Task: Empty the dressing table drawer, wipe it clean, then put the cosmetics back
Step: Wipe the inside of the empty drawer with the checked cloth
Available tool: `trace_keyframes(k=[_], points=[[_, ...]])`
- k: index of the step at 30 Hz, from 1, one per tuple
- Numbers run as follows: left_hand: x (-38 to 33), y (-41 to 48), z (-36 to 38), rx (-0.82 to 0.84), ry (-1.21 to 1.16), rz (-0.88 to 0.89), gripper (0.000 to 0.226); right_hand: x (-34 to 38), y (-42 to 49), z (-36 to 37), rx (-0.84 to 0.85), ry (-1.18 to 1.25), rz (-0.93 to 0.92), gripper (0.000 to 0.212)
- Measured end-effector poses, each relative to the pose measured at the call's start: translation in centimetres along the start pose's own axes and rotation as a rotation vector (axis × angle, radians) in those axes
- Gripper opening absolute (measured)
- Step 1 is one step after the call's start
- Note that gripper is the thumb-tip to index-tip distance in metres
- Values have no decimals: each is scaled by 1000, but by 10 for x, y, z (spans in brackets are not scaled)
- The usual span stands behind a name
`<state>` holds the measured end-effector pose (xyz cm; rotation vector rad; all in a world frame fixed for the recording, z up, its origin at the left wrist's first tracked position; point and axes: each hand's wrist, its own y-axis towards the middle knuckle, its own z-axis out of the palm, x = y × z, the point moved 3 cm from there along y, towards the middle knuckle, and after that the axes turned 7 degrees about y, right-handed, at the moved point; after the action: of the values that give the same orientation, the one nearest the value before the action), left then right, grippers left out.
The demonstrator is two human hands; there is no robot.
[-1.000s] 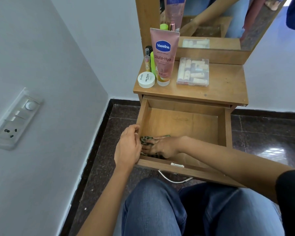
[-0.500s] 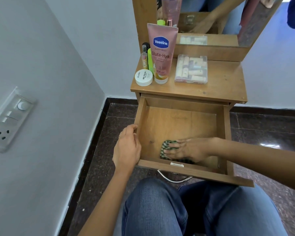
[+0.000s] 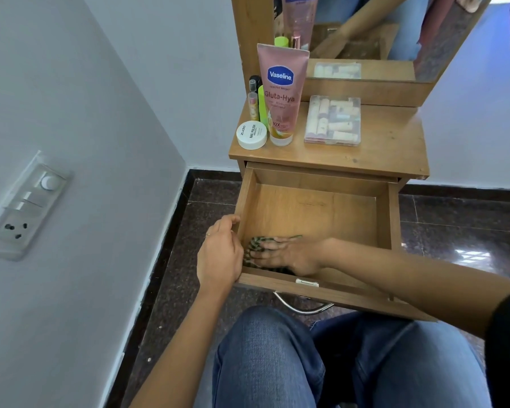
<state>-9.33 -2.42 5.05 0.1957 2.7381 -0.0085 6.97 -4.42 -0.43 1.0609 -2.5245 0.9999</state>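
Item under inspection: the cloth [image 3: 256, 242], green-patterned, lying on the floor of the open drawer [image 3: 315, 219] at its front left corner. It looks soft, thin and light. It will bunch and slide rather than resist, so I judge it is best worked under a flat palm, or pinched at a loose fold if it must be lifted. There is no breakage risk.

Right hand [image 3: 289, 256]: my forearm crosses over the drawer front from the right, wrist low. The fingers are stretched out flat and close side by side, pressing the cloth to the wood. They are not curled round it. Most of the cloth is hidden beneath the hand.

Left hand [image 3: 218, 254]: it is outside the drawer at the left front corner, and the fingers are bent over the top edge of the side wall, bracing it. The thumb cannot be made out.

Drawer contents: nothing besides the cloth. The wiping step is in hand.

Cosmetics: all on the tabletop [image 3: 380, 154], well apart from the hands. They are the pink Vaseline tube [image 3: 281, 92] standing on its cap, the white tub [image 3: 251, 134] just beside it, the slim bottles [image 3: 253, 101] behind, and the clear box [image 3: 332, 120] of small tubes to the right. The tube looks tippy and the tub's lid looks smooth.
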Motion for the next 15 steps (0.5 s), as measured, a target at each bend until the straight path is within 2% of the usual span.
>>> trace_keyframes(k=[7,15], points=[[0,0,-1,-23,-7,-40,36,-36,-71,35,134,17,58,81],[2,-2,2,-57,-5,-98,44,-13,-22,10,67,9,42,82]])
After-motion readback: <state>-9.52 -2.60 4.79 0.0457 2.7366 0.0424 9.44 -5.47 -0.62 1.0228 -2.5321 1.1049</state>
